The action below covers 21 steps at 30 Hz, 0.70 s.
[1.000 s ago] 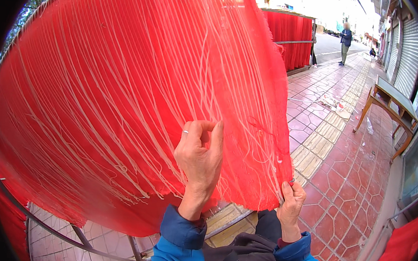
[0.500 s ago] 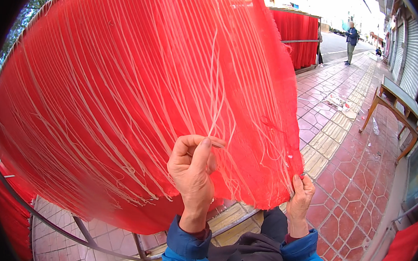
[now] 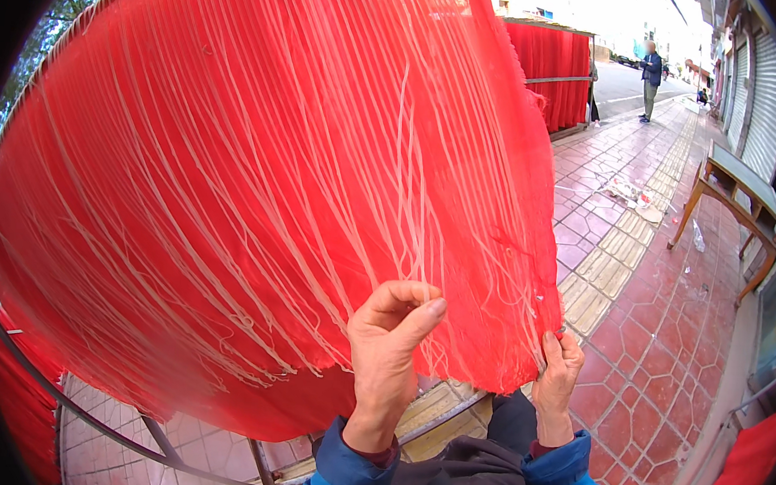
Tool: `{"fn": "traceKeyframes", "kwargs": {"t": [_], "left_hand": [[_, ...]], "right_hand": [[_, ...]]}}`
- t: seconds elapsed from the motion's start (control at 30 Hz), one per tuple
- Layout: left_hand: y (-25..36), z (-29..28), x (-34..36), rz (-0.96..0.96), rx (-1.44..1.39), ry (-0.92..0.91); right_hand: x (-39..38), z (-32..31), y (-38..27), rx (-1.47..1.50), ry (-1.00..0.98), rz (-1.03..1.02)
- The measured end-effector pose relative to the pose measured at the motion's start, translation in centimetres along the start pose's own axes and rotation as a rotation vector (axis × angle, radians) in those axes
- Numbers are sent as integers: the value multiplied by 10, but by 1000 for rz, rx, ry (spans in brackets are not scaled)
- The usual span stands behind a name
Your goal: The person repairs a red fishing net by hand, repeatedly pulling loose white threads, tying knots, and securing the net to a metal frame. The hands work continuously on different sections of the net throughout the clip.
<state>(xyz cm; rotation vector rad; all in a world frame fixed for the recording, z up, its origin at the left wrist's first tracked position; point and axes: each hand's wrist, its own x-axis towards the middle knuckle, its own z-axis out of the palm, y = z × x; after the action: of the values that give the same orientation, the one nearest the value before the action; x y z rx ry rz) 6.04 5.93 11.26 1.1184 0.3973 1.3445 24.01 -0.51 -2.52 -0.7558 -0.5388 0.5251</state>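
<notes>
A wide curtain of red strands (image 3: pixel 256 186) streaked with pale ones hangs in front of me and fills most of the view. My left hand (image 3: pixel 391 343) is raised against its lower part, thumb and fingers pinched on a few pale strands. My right hand (image 3: pixel 558 373) grips the curtain's lower right edge. Both sleeves are blue.
A curved metal rack frame (image 3: pixel 118 426) runs under the hanging strands. Another red curtain on a rack (image 3: pixel 548 59) stands further back. A wooden table (image 3: pixel 734 188) stands on the red paved pavement at the right, and a person (image 3: pixel 652 76) stands far off.
My left hand has slid down the strands, from higher on the curtain to near its bottom edge. My right hand stays on the lower right edge.
</notes>
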Motion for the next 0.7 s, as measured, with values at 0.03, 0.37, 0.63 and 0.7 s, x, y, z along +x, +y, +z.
{"fn": "traceKeyframes", "kwargs": {"t": [0.03,0.37,0.63,0.7], "left_hand": [[-5,2,-6,30,-13,38],[6,5,-25,58,79,40],[-18,-4,-38,-5,69,64],[-23,-6,-42,173,331,126]], "right_hand": [[0,1,0,-8,0,-8],[3,-1,3,-10,-13,21],[1,-5,3,26,-36,28],[1,-5,2,-9,-19,33]]}}
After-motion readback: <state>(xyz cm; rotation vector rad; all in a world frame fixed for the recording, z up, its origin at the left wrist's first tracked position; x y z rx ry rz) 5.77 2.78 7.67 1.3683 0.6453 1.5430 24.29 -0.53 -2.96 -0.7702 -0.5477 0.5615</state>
